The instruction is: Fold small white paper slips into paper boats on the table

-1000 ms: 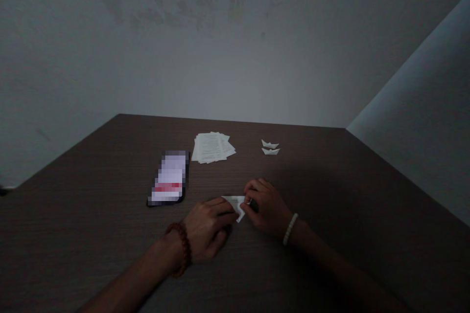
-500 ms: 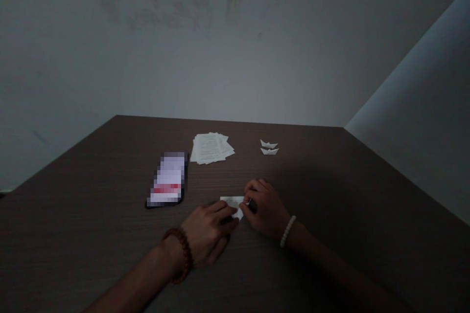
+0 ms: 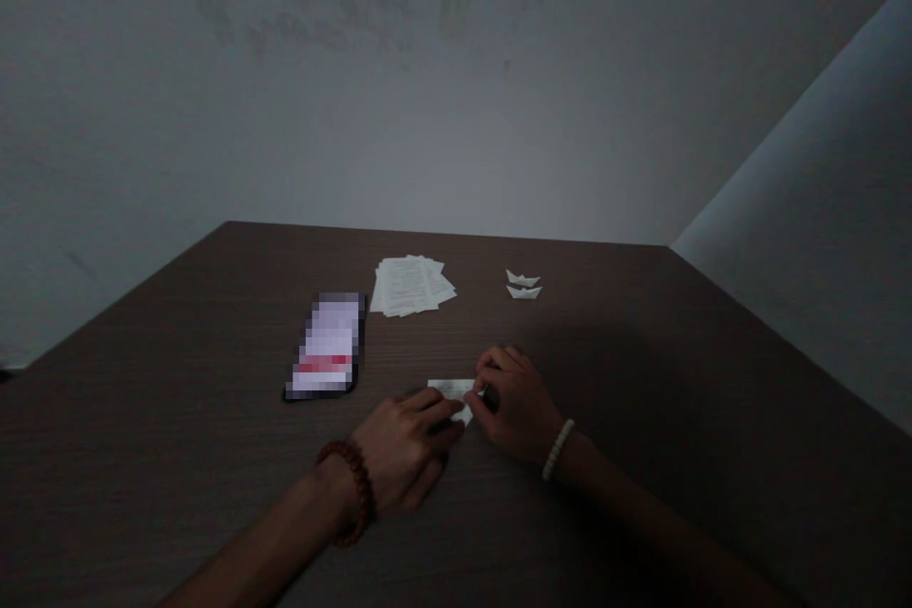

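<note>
The left hand [image 3: 406, 445], palm down and partway open, lays loosely bent fingers over a small, folded piece of white printed paper [image 3: 446, 388]. The right hand [image 3: 522, 410] has thumb and forefinger nearly closed on the paper's right end; the exact fold under them is hidden. A reddish-brown beaded bracelet [image 3: 365, 484] circles the left wrist, a pale beaded one [image 3: 559, 449] the right.

Uneven pressure from the left fingers could let the paper skew, leaving a crooked crease; too hard a pull by the right pinch could tear a corner. The dim light and the fingers' own cover make misaligned edges easy to miss.

Ahead and left of the left hand lies a black-edged phone with a pixelated screen [image 3: 330, 332]; directly beyond it, a fanned stack of printed white sheets [image 3: 406, 285]. Two small white paper boats [image 3: 523, 293] sit beyond the right hand. The dark brown wooden desk [image 3: 627, 304] gives room rightward of that hand, its far edge well past the boats.
</note>
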`<state>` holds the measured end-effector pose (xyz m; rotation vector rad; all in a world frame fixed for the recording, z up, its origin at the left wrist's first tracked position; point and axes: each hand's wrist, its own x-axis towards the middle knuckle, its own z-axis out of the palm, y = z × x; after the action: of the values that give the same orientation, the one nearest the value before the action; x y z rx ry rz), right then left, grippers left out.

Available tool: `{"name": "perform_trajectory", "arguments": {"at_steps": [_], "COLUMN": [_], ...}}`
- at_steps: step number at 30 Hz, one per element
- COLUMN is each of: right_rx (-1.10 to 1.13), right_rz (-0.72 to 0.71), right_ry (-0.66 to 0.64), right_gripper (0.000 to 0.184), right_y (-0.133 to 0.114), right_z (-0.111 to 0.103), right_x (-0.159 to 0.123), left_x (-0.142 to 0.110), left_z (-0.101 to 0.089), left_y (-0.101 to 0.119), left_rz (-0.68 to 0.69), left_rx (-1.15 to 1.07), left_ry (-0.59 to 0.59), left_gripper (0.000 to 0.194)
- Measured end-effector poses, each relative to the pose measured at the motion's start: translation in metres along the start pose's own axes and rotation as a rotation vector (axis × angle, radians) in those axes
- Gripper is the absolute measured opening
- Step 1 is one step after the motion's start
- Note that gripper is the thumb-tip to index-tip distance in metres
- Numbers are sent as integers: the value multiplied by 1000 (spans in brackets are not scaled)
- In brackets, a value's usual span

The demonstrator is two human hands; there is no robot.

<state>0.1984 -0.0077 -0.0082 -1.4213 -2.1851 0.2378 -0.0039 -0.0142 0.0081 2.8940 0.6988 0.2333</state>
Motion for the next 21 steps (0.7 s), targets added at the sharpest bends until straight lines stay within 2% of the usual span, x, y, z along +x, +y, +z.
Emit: {"name": "perform_trajectory", "arguments": {"at_steps": [9, 13, 16, 21], "right_rx": [41, 2, -43, -106], "right_rz": [-14, -195, -371, -455], "right_ry": [41, 17, -68, -158], "right_gripper": [16, 9, 19, 31], "right_y": [6, 14, 17, 16], "right_z": [-4, -15, -21, -22], "right_x": [0, -11, -22, -31], "left_x": [1, 1, 2, 3], "left_z": [-3, -3, -3, -2], "left_y": [0, 0, 1, 0], "left_rz": [-8, -10, -22, -20], "left_rx": [-16, -22, -35, -99], "left_ry": [-4, 2, -2, 44], "left_gripper": [33, 34, 34, 34]}}
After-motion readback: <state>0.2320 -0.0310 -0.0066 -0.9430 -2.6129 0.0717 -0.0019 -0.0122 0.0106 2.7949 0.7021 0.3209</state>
